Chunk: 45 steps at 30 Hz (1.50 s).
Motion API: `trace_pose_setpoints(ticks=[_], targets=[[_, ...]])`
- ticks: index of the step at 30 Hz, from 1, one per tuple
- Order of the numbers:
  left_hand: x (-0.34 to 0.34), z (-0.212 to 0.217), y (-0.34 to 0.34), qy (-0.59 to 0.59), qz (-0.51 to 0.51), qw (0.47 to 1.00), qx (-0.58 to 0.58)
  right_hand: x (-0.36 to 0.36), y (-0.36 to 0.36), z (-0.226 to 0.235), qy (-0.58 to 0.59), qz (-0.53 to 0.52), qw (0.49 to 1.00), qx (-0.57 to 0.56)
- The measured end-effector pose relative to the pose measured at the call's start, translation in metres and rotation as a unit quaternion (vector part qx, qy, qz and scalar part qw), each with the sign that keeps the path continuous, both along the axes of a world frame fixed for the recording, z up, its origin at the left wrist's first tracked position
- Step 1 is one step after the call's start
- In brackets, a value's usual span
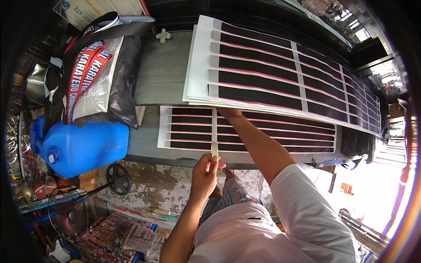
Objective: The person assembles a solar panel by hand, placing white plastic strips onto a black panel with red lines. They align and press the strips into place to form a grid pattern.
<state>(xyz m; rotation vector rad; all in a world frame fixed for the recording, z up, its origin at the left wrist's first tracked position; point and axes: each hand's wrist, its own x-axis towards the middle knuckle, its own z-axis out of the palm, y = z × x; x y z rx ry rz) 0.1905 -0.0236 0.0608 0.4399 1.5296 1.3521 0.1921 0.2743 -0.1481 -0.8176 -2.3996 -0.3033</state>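
On the lower shelf lies a white sheet (163, 131) carrying long black strips (190, 127) with red and white edges. A pale strip of tape (214, 131) runs across these strips, from under the upper shelf down past the sheet's front edge. My left hand (205, 174) pinches the tape's near end between thumb and fingers, just in front of the shelf. My right hand (230, 113) reaches in at the sheet's far side, close to the tape's far end. Its fingers are hidden beneath the upper shelf's overhanging sheets.
Above, a stack of white sheets (195, 65) with similar black strips, crossed by tape bands, overhangs the grey upper shelf (160, 74). A tape cross (163, 36) sits there. To the left are a blue jug (87, 142), a plastic bag (125, 83), printed ribbons (83, 79) and a fan (72, 217).
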Motion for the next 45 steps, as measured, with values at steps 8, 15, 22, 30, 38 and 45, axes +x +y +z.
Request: trace_pose_setpoints(ticks=[8,15,22,30,38,45], targets=[[0.003,-0.009,-0.002,-0.027,0.01,1.0,-0.002,-0.001,-0.008,0.025,0.011,0.006,0.985,-0.174],[0.005,-0.012,-0.003,-0.024,0.012,1.0,-0.008,0.001,-0.023,0.055,0.084,-0.022,0.988,-0.13],[0.009,-0.018,0.001,0.129,0.028,0.983,-0.125,0.0,0.0,0.057,0.04,-0.06,0.981,-0.18],[0.014,-0.025,0.001,0.148,0.057,0.977,-0.141,-0.002,0.009,0.066,0.026,-0.08,0.976,-0.199],[0.01,-0.023,-0.003,0.117,0.075,0.982,-0.125,-0.005,0.008,0.069,0.03,-0.086,0.975,-0.203],[0.005,0.02,0.02,0.066,0.113,0.989,-0.065,-0.008,0.01,0.069,0.034,-0.089,0.975,-0.2]])
